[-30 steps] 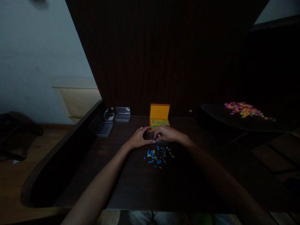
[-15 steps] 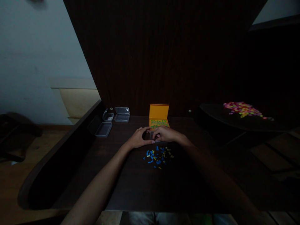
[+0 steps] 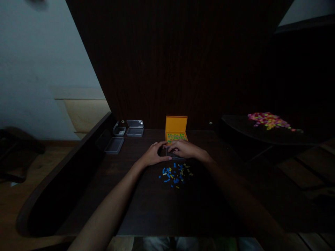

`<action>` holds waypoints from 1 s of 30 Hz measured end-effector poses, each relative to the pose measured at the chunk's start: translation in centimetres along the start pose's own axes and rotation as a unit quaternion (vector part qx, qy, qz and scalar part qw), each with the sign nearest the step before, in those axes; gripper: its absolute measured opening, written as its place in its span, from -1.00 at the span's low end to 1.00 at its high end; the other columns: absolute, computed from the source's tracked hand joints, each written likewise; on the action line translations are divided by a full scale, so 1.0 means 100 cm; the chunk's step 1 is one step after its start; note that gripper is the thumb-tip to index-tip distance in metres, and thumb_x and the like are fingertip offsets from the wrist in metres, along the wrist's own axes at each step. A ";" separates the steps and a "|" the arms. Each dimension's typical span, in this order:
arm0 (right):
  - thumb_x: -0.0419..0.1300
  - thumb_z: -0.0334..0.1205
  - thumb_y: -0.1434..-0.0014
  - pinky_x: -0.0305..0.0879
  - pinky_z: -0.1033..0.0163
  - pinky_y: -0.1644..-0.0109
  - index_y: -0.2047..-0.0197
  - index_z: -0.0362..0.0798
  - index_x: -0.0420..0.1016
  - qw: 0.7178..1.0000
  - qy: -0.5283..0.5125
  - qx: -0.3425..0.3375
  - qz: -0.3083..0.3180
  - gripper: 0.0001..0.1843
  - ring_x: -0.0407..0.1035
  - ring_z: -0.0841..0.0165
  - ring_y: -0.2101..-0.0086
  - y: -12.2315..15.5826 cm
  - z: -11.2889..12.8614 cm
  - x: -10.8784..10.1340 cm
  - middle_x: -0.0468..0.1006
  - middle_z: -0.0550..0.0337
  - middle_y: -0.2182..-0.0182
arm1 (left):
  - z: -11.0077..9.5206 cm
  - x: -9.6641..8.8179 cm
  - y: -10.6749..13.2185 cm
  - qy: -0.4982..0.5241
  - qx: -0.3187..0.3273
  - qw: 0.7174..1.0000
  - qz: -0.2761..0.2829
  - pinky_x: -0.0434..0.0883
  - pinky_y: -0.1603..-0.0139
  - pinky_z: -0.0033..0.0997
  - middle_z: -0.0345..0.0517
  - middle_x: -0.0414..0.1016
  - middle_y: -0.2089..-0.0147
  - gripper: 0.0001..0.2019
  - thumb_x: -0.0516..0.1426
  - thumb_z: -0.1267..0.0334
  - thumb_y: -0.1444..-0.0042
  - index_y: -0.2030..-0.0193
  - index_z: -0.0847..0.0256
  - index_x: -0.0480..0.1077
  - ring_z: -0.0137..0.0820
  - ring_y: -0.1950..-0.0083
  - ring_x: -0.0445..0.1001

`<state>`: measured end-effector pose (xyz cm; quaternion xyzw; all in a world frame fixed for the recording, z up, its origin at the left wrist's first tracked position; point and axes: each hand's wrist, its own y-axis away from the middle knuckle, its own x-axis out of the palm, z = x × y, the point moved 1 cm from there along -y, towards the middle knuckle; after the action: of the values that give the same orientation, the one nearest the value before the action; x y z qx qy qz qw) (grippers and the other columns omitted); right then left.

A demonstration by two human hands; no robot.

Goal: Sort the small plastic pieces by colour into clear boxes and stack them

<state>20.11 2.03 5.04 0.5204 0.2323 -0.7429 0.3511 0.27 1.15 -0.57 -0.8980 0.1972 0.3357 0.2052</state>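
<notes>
A shallow clear plastic box lies on the dark table between my hands, mostly covered by them. My left hand curves around its left end, thumb on the near edge and fingers at the far edge. Over the box is my right hand, its fingers curled down and pressed together; whatever they may hold is too small and dark to tell. Just on my side of the box lie scattered small blue and yellow bricks. Behind my hands stands an orange box, lid raised, with green pieces in it.
Toward the left back stand more clear cases: an open one, a small one and a larger one. A raised side panel edges the table's left. Colourful small pieces are heaped on a dark surface at right.
My right hand has shifted slightly over the clear box, its fingertips a little higher. My left hand keeps its place on the box. The whole view has moved slightly.
</notes>
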 end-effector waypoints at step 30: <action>0.09 -0.46 -0.12 0.29 0.32 0.15 0.16 0.00 0.65 0.999 -0.038 -0.019 0.029 -0.64 0.49 0.35 0.27 -0.001 0.001 0.001 0.66 0.19 0.23 | -0.003 -0.002 0.000 -0.005 -0.001 1.000 0.000 0.34 -0.15 -0.12 0.02 0.46 -0.05 -0.21 0.33 -0.09 0.11 -0.24 0.18 0.26 -0.15 -0.08 0.43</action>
<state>19.98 1.97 4.96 0.4919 0.2179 -0.7468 0.3909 0.27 1.05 -0.22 -0.8963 0.1960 0.3406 0.2053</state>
